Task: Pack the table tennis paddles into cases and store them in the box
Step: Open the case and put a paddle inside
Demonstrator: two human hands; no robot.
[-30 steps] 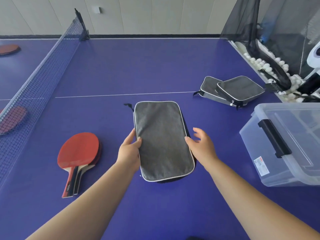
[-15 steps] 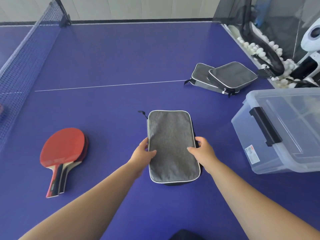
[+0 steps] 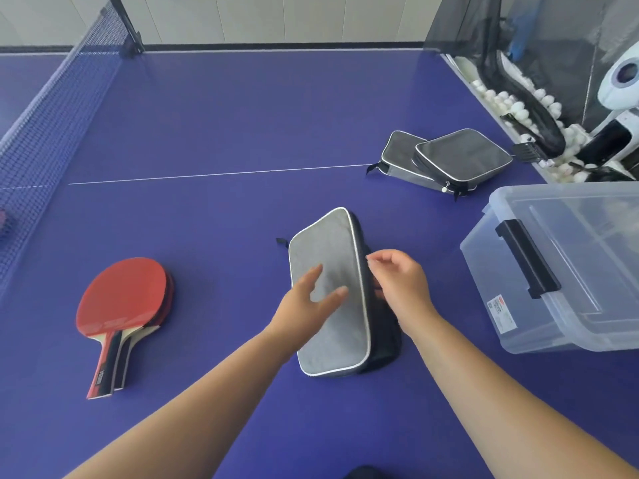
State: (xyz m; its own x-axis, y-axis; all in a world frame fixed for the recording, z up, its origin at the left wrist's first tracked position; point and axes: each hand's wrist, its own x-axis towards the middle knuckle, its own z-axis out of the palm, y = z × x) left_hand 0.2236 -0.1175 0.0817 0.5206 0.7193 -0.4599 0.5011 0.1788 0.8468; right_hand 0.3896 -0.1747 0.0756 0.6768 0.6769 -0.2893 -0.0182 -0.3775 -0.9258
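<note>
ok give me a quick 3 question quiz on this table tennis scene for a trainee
1. True or false: the stacked paddles lie to the right of the grey case.
2. Which of the hands rests flat on the case's top face? A) left hand B) right hand
3. How many other cases lie overlapped beyond the clear box?

Key: 1 false; 2 A; 3 two

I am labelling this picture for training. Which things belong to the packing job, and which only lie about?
Job: grey case under left hand and right hand; red paddles; two spare cases; clear box.
Lying about: net; white balls; ball machine.
</note>
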